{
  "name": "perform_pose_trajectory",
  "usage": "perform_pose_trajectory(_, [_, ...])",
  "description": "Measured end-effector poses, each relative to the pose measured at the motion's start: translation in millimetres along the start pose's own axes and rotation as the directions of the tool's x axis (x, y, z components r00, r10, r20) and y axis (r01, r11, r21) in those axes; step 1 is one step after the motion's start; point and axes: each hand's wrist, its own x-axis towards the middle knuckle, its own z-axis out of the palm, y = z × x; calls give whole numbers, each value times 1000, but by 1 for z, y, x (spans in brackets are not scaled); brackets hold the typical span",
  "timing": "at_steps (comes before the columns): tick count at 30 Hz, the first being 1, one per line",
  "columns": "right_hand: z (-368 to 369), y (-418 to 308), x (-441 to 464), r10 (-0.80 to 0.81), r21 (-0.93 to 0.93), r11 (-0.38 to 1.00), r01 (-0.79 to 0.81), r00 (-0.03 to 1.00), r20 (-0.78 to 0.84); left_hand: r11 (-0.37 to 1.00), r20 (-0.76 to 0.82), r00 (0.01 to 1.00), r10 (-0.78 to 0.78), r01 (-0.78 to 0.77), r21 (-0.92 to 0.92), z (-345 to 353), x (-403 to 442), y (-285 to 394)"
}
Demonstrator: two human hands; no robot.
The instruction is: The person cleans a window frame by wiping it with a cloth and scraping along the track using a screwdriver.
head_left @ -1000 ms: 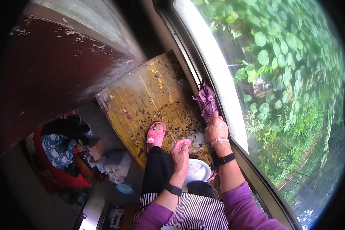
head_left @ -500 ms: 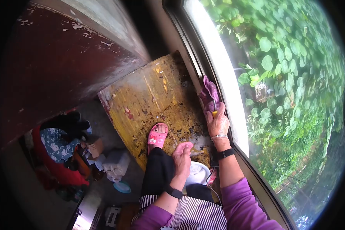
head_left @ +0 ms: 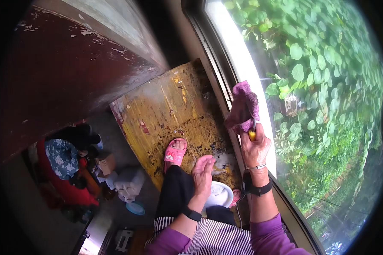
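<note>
My right hand (head_left: 255, 146) is closed around the yellow handle (head_left: 252, 135) of a tool with a thin metal shaft, which looks like a screwdriver. A purple cloth (head_left: 244, 106) hangs over the tool's far end, in front of the white window frame (head_left: 232, 51). The tip is hidden in the cloth. Beside the window, my left hand (head_left: 203, 176) is raised above my lap, its fingers stretched and loosely bent, holding nothing. Just right of it is a white bucket (head_left: 220, 194), partly covered by my leg.
My foot in a pink slipper (head_left: 175, 152) stands on a worn yellow wooden board (head_left: 157, 106). A cable (head_left: 238, 208) runs by the bucket. Clothes (head_left: 64, 159), a box (head_left: 106, 163) and bags (head_left: 129, 182) lie lower left. Leafy plants (head_left: 319, 85) grow outside.
My right hand has lifted the cloth and tool off the inner window track and moved right, over the white frame. The cloth has spread out. My left hand has barely moved.
</note>
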Motion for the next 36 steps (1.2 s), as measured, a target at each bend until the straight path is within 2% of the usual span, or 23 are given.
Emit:
perform_pose_trajectory(2, [-14,-17,-13,85,18,996,-86,995,58,976,162,969,188,-165,-143,11,-7,24])
perform_pose_trajectory(3, [-19,-26,-22,161,40,985,-166,981,111,976,161,970,184,-161,-146,13,-7,26])
perform_pose_trajectory(4, [-21,-29,-36,190,-70,981,-180,963,192,968,289,933,216,-167,-186,15,-5,26])
perform_pose_trajectory(5, [-19,-30,-52,155,-14,988,-156,965,214,959,408,877,253,-172,-225,17,-3,25])
perform_pose_trajectory(7, [-24,-45,-69,177,79,970,-228,894,411,938,507,843,179,9,-346,15,3,14])
perform_pose_trajectory(9, [-27,-44,-80,91,241,938,-250,846,525,951,447,894,39,104,-291,3,7,4])
perform_pose_trajectory(10, [-37,-50,-77,134,283,878,-386,766,629,926,355,935,5,130,-356,6,6,13])
perform_pose_trajectory(11, [-47,-52,-79,164,306,843,-442,754,637,962,281,960,-9,85,-259,9,0,26])
perform_pose_trajectory(13, [-69,-56,-84,197,254,853,-457,732,652,962,82,996,32,-8,-273,19,-4,35])
perform_pose_trajectory(15, [-78,-41,-101,214,118,933,-339,789,576,968,2,994,110,-107,-227,14,3,25])
perform_pose_trajectory(16, [-80,-35,-105,238,66,945,-321,810,537,984,37,984,174,-172,-43,8,6,21])
perform_pose_trajectory(17, [-79,-26,-108,197,81,960,-267,853,484,984,39,984,173,-171,-42,9,5,22])
perform_pose_trajectory(19, [-79,-18,-106,287,21,930,-367,762,580,796,65,859,508,-497,346,11,1,24])
perform_pose_trajectory(21, [-66,-6,-111,286,92,902,-422,744,604,623,206,755,622,-637,453,13,-8,30])
perform_pose_trajectory(23, [-46,8,-122,290,156,862,-483,720,630,455,363,679,638,-713,534,12,-13,30])
perform_pose_trajectory(24, [-32,15,-126,207,179,909,-377,780,590,368,450,596,665,-786,497,12,-15,31])
perform_pose_trajectory(27, [23,45,-150,-20,127,991,-50,866,499,165,668,534,518,-829,534,12,-28,32])
perform_pose_trajectory(28, [32,39,-148,-33,203,978,-46,929,368,113,705,467,534,-866,488,12,-26,25])
perform_pose_trajectory(29, [40,33,-146,-44,275,961,-21,973,228,142,702,446,555,-882,449,11,-27,21])
perform_pose_trajectory(32, [55,29,-155,153,334,908,-253,943,297,218,601,523,604,-834,507,7,-29,19])
perform_pose_trajectory(34, [57,22,-151,143,285,934,-216,956,258,185,510,491,707,-824,536,3,-30,20])
perform_pose_trajectory(35, [52,18,-148,63,207,973,-105,978,199,196,502,516,695,-807,558,1,-32,21])
perform_pose_trajectory(36, [43,9,-136,74,340,934,-109,991,114,221,450,534,716,-784,580,0,-32,20])
